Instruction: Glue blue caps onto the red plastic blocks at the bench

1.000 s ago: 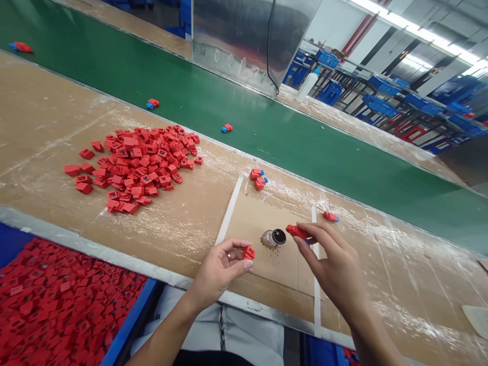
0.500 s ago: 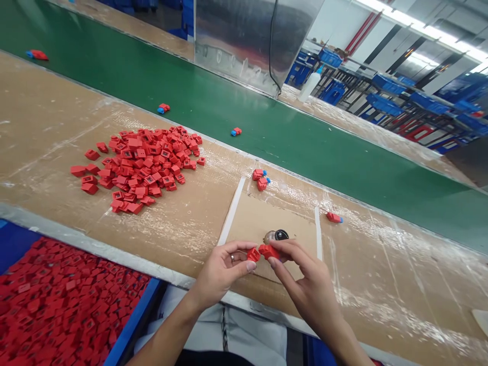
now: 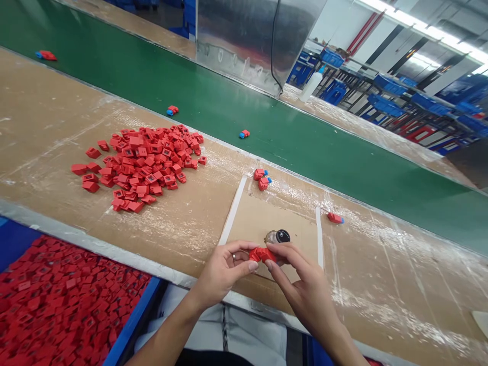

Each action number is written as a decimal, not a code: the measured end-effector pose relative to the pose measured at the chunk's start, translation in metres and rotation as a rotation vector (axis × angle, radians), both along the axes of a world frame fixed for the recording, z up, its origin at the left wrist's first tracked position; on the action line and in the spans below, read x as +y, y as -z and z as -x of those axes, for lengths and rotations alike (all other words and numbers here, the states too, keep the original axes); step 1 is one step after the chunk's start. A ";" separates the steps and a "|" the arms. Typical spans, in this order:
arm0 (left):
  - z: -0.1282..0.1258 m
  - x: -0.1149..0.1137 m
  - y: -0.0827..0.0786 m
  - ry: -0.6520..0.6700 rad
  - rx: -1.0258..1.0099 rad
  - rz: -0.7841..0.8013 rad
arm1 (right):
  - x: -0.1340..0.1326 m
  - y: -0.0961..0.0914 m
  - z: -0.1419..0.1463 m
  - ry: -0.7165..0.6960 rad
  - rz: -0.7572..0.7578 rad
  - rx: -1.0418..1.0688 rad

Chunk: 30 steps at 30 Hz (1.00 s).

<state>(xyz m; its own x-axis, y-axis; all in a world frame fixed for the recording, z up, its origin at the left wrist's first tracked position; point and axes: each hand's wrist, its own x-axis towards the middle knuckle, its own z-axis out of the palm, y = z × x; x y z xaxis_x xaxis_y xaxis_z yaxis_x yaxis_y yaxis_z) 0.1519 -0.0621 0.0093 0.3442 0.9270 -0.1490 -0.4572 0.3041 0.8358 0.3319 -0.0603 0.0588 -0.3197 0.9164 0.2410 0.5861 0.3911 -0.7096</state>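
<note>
With thumb and fingertips, my left hand (image 3: 223, 269) is pinching a red block (image 3: 254, 255), my right hand (image 3: 309, 287) a red piece (image 3: 268, 254), meeting between them; I'm judging both light, stiff, best gripped by their sides.

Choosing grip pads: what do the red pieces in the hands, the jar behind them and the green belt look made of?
Red pieces: probably moulded plastic, mostly matte; uniform colour, crisp edges on similar ones in the pile.
Jar: glass or clear plastic, see-through; lid glossy black, material unclear.
Green belt: likely rubber or PVC, smooth; even colour, soft sheen.
</note>
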 end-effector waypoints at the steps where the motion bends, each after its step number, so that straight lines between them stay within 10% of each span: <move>1: 0.000 0.000 0.001 -0.001 0.001 0.001 | 0.000 0.001 0.000 -0.004 0.007 0.006; 30: -0.001 0.001 0.004 -0.045 0.098 0.093 | -0.008 0.014 0.002 0.060 -0.044 0.104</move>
<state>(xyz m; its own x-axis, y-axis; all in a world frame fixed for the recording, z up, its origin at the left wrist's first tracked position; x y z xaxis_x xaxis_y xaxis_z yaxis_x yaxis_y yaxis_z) 0.1534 -0.0608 0.0052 0.2823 0.9216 -0.2663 -0.3894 0.3638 0.8462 0.3300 -0.0681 0.0446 -0.2364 0.9208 0.3104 0.5337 0.3900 -0.7504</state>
